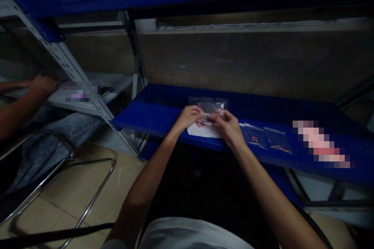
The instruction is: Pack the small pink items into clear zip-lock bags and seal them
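Observation:
Both my hands meet over a blue metal shelf (pixel 163 103). My left hand (pixel 189 116) and my right hand (pixel 227 124) pinch a small clear plastic bag (pixel 210 107) between them, fingers closed on its edges. Under the hands lies a white sheet (pixel 201 130) with a few small pink pieces (pixel 200 123) on it. More clear bags lie stacked just behind the held one.
Two small clear bags with pink pieces (pixel 254 136) (pixel 278 141) lie on the shelf to the right. Another person's hand (pixel 43 84) rests on a grey shelf (pixel 113 81) at the left. A metal chair frame (pixel 87 186) stands on the tiled floor.

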A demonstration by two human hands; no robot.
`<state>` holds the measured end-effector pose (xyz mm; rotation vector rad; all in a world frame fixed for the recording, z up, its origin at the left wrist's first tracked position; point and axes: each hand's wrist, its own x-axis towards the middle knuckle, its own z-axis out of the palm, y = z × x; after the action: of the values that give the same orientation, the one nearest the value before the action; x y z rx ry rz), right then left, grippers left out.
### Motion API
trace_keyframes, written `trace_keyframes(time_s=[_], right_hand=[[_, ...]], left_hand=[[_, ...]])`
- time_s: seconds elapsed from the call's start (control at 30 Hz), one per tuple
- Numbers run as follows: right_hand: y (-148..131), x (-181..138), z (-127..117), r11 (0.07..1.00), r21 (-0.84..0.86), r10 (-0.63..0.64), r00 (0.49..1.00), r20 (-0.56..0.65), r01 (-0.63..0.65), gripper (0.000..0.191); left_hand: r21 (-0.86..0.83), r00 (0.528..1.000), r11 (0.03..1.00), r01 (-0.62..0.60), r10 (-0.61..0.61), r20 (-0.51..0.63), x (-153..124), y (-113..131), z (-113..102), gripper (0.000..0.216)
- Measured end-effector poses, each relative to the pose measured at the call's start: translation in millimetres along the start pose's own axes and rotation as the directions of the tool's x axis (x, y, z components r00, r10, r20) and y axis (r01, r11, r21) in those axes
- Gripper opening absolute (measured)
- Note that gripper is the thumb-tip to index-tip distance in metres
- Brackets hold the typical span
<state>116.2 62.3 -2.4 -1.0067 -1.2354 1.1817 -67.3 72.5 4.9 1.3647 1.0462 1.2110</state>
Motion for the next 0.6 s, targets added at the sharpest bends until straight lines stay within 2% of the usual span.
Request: trace_keyframes(time_s=[0.07, 0.13, 0.3, 0.37, 0.47, 0.53, 0.6], right_hand=[[-9, 4, -11, 0.999, -0.026, -0.027, 1.0, -0.003, 0.027, 0.045], [-17, 8, -22, 0.997, -0.071, -0.021, 0.998, 0.053, 0.025, 0.04], [-23, 23, -31, 0.98, -0.186, 0.119, 0.955, 0.27, -0.07, 0.038], [-19, 33, -27, 0.983, -0.16, 0.133, 0.958, 0.256, -0.094, 0.035], [-11, 52, -12, 0.988, -0.107, 0.131, 0.978, 0.164, -0.115, 0.033], [-5, 67, 0, 0.985, -0.13, 0.133, 0.984, 0.115, -0.118, 0.031], [1, 82, 14, 0.972, -0.209, 0.12, 0.991, 0.056, -0.105, 0.036]], left_hand=[[0.018, 0.998, 0.998, 0.052, -0.052, 0.036, -1, 4, -2, 0.002], [0.051, 0.995, 0.996, 0.073, -0.076, 0.057, -1, 7, -1, 0.007], [0.015, 0.996, 1.0, -0.021, 0.022, -0.084, -1, 11, 8, 0.023], [-0.053, 0.992, 0.998, -0.035, 0.028, -0.127, 0, 10, 9, 0.033], [-0.141, 0.981, 0.99, 0.013, -0.04, -0.19, 10, 5, 5, 0.065], [-0.132, 0.957, 0.991, 0.028, -0.065, -0.281, 25, -1, -1, 0.084], [-0.025, 0.923, 0.999, 0.041, -0.047, -0.382, 45, -8, -9, 0.088]])
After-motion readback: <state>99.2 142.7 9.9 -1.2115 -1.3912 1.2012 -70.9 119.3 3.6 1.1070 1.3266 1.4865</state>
